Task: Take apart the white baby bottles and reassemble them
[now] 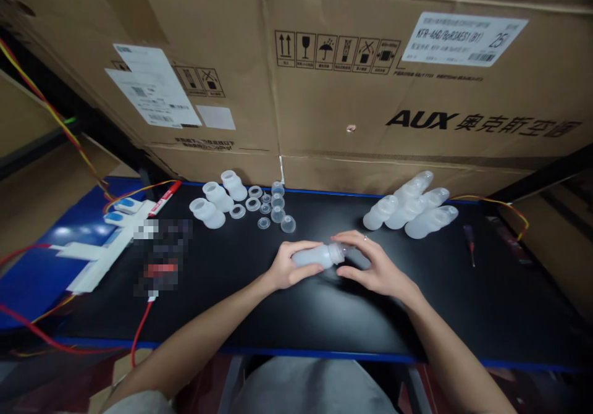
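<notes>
In the middle of the table my left hand [288,267] is closed round a translucent baby bottle [312,257], which lies on its side with its neck to the right. A collar and a clear nipple [343,251] sit on that neck. My right hand [373,266] curves round this end with thumb and fingers apart; whether a fingertip touches the collar I cannot tell. Farther back on the left stand three bottles without tops [214,199]. Beside them lie several ring collars [238,211], small nipples [264,223] and clear dome caps [288,223].
Several capped bottles [407,207] lie grouped at the back right, with a small screwdriver [471,246] beyond them. A power strip [104,250], a red marker [165,198] and cables occupy the left. Large cardboard boxes [324,105] wall off the back of the black table [259,321].
</notes>
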`<state>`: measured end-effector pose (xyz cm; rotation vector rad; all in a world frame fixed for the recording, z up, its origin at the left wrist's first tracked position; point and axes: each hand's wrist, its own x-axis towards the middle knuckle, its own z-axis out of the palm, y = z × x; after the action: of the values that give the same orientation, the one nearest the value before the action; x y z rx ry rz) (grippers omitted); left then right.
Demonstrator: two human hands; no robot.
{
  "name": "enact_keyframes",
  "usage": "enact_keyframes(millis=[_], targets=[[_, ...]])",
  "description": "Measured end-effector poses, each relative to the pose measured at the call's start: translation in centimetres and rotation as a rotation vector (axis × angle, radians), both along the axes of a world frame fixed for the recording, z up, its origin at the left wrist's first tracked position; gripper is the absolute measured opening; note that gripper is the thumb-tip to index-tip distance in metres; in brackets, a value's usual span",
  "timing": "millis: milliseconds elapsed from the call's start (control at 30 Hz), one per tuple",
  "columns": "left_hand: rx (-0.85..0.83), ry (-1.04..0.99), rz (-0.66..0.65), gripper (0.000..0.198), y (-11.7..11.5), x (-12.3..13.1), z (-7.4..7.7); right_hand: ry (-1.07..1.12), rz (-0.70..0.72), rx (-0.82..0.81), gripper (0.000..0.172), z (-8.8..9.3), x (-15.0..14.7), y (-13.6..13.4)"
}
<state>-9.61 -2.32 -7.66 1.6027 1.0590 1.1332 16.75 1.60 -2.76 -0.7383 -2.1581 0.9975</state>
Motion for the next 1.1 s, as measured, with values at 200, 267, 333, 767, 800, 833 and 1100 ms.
enact_keyframes(millis=[200, 267, 333, 767, 800, 833, 1100], targets=[[0.191, 0.114, 0.006, 0.054, -0.6, 0.0, -0.8, -0.073, 0.068, 0.007, 0.028, 0.1, -0.3, -0.5], [0.296, 0.138, 0.013, 0.056, -0.9, 0.2, -1.1, -0.1, 0.088, -0.004, 0.027, -0.1, -0.4, -0.7], [0.364, 0.141, 0.024, 0.056, -1.0, 0.3, -1.2, -0.098, 0.08, -0.013, 0.036, -0.3, -0.4, -0.8], [0.587, 0.302, 0.101, 0.055, 0.1, 0.0, -1.4, 0.137, -0.146, -0.311, 0.046, -3.0, -2.2, -0.2], [0.646, 0.344, 0.124, 0.055, 0.2, 0.0, -1.3, 0.155, -0.166, -0.364, 0.048, -3.2, -2.4, -0.2], [0.708, 0.379, 0.141, 0.056, 0.2, 0.1, -1.2, 0.16, -0.186, -0.402, 0.048, -3.3, -2.5, -0.2], [1.036, 0.523, 0.152, 0.064, 0.2, 0.0, 0.0, 0.053, -0.388, -0.423, 0.048, -2.9, -3.5, -1.1]])
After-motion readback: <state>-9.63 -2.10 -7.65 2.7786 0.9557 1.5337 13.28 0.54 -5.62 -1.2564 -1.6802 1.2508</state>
